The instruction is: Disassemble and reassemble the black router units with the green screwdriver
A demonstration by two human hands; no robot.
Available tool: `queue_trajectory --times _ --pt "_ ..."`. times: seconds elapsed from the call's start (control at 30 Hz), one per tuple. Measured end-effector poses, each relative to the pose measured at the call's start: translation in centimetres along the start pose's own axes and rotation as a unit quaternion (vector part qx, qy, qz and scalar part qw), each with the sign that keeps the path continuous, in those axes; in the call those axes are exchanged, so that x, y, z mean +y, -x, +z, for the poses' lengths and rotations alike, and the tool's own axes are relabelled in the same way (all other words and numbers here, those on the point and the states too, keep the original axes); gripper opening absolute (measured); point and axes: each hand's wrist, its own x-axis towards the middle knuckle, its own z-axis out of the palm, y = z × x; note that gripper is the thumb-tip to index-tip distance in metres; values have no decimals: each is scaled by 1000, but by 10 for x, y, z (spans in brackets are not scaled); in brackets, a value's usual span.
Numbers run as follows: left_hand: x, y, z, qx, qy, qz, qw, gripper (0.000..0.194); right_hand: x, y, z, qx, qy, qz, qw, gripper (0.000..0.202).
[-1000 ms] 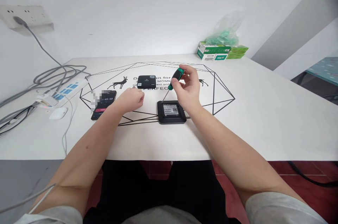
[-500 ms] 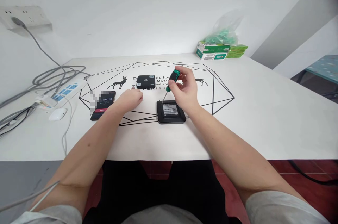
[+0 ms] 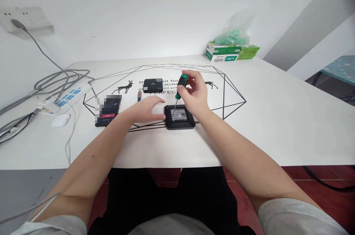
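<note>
Clock centred on the black case. Far left, 9 to 10 o'clock: power strip (image 3: 69, 98), sockets partly covered by plugs and cable. Phone (image 3: 109, 111) at 9, a corner pixelated, digits partly lost. Small screwdriver (image 3: 139, 95) at 10, lower end hidden by left hand (image 3: 146, 109). That hand, at 9, is half open, empty; contact with the case edge unclear. Black box (image 3: 153, 85) at 11. Black case (image 3: 179, 117) lies flat on tabletop (image 3: 249, 139), label up. Right hand (image 3: 195, 92), at 1, closes round green screwdriver (image 3: 182, 82); tip contact hard to tell. Cartons (image 3: 224, 51) beyond, at 1.
</note>
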Motion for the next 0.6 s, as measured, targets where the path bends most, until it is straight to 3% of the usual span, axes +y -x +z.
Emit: queue_trajectory --times 0.07,0.13,0.3,0.6 --pt "12 0 8 -60 15 28 998 105 -4 1 1 -7 5 -3 1000 42" --pt "18 -3 17 -85 17 49 995 115 -8 3 2 -11 10 -3 1000 42" --pt "16 -14 33 -34 5 115 993 106 -14 6 4 -28 8 0 1000 42" --pt "6 -16 35 -1 3 143 990 91 -18 9 4 -65 27 -78 994 40"
